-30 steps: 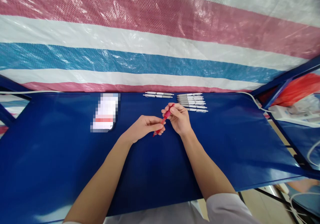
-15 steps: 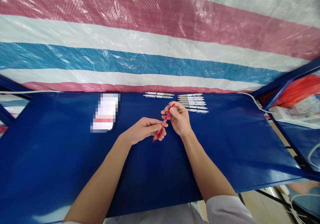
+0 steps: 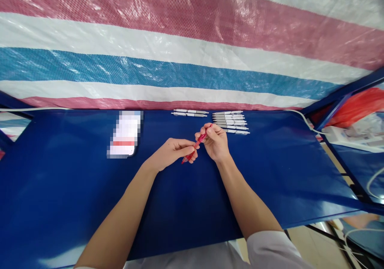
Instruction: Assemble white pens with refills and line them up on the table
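Both hands hold one red pen [image 3: 195, 146] above the middle of the blue table [image 3: 75, 189]. My left hand [image 3: 172, 152] pinches its lower tip end. My right hand [image 3: 214, 141] is closed round its upper end. The pen slants from lower left to upper right. Just behind my right hand lies a row of several white pens [image 3: 230, 122] side by side. Two more white pens [image 3: 189, 113] lie to their left at the table's back edge.
A blurred white and red card or packet [image 3: 124, 135] lies on the table at the back left. A striped red, white and blue tarp [image 3: 180, 49] hangs behind. A white power strip [image 3: 345, 135] with cables sits on a shelf to the right.
The red pen has shifted slightly between my fingers, dipping then rising again. Both hands stay in nearly the same place over the table.
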The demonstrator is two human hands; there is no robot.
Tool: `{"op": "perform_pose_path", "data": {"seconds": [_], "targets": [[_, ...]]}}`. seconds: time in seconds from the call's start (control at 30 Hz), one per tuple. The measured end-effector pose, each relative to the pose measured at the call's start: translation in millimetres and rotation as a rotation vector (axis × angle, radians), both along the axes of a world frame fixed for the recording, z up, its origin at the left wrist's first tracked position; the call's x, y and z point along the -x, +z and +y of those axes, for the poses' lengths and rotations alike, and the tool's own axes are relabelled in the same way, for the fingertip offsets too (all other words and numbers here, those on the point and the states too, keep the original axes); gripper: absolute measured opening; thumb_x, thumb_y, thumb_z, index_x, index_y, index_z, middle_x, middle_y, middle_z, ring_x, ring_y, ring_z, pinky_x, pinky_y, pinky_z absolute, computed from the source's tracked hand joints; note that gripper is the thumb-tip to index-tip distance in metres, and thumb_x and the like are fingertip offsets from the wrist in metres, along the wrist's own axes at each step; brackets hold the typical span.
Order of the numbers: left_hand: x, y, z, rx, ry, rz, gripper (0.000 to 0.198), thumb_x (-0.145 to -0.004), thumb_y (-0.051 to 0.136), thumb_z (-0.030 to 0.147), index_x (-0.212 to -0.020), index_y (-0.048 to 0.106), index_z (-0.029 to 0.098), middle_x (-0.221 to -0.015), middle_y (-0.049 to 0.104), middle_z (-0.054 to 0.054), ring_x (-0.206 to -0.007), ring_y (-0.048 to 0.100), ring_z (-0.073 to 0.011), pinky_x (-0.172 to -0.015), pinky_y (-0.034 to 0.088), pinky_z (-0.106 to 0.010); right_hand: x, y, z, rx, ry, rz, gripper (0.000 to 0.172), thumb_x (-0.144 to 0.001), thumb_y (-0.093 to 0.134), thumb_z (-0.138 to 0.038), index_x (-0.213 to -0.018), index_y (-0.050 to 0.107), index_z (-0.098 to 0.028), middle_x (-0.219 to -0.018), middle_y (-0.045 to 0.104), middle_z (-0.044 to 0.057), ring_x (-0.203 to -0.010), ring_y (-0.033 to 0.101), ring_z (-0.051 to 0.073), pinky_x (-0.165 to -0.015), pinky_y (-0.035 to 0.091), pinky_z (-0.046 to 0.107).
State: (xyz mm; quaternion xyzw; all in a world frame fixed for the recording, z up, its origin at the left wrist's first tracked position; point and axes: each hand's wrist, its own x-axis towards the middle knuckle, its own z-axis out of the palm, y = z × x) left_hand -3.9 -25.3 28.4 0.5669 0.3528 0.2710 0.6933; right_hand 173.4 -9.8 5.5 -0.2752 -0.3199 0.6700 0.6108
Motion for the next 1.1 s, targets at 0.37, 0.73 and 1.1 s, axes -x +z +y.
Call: {"op": "perform_pose_path", "data": {"seconds": [0.37, 0.73, 1.1], "targets": [[-11, -11.2, 1, -0.224, 0.257, 0.173, 0.028, -0.086, 0.064, 0.037, -0.103, 0.073, 0.017, -0.083, 0.073, -0.003, -0.072, 0.066, -0.0146, -0.075, 0.053, -0.028, 6, 4.7, 3, 0.077, -0.215, -0.084, 0.021, -0.067, 0.082, -0.034, -0.082, 0.072, -0.022, -0.069, 0.073, -0.004, -0.066, 0.074, 0.014, -0.059, 0.061, 0.022], [-3, -4.0, -3, 0.144, 0.055, -0.124, 0.032, -0.086, 0.066, 0.041, -0.102, 0.071, 0.013, -0.079, 0.069, -0.007, -0.069, 0.065, -0.0161, -0.061, 0.044, -0.028, -1, 3.8, -2, -0.013, -0.035, -0.028, 0.023, -0.072, 0.078, -0.037, -0.092, 0.073, -0.027, -0.086, 0.077, -0.003, -0.082, 0.075, 0.015, -0.067, 0.063, 0.026], [-4, -3.3, 0, -0.105, 0.095, 0.076, 0.025, -0.089, 0.060, 0.036, -0.096, 0.071, 0.014, -0.073, 0.067, -0.003, -0.062, 0.061, -0.0129, -0.056, 0.044, -0.025, 4, 2.9, 0, 0.023, -0.114, -0.113, 0.022, -0.071, 0.079, -0.037, -0.086, 0.071, -0.024, -0.075, 0.073, -0.003, -0.072, 0.074, 0.014, -0.062, 0.061, 0.024]]}}
